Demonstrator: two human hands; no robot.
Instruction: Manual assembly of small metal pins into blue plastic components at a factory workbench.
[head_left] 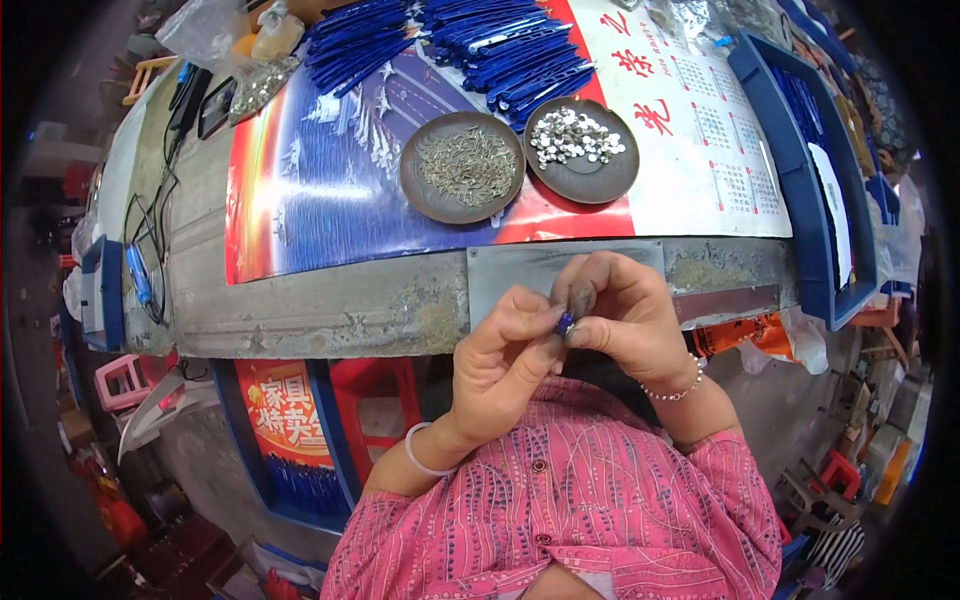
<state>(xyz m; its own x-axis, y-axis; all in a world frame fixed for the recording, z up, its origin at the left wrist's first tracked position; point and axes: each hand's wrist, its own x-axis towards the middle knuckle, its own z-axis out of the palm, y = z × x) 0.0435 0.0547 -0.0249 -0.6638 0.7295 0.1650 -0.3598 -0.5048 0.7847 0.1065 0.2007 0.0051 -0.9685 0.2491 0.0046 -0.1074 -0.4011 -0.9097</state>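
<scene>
Both hands meet over the near edge of the table, fingertips almost touching. A small dark-blue piece (565, 322) is pinched between them; most of it is hidden by the fingers, so its kind is unclear. My left hand (505, 365) grips it with thumb and fingers closed. From the other side, my right hand (630, 310) pinches the same piece, its fingers curled. Just beyond the hands stand two round dark dishes: the left dish (455, 212) holds thin metal pins (468, 165), the right dish (590, 190) small shiny round caps (575, 138).
Slender blue strips (520, 60) lie heaped at the back on a poster (350, 245). A grey metal plate (490, 275) sits at the table's near edge. Blue trays stand at the right (815, 220) and below left (240, 440). A red stool (375, 385) is under the table.
</scene>
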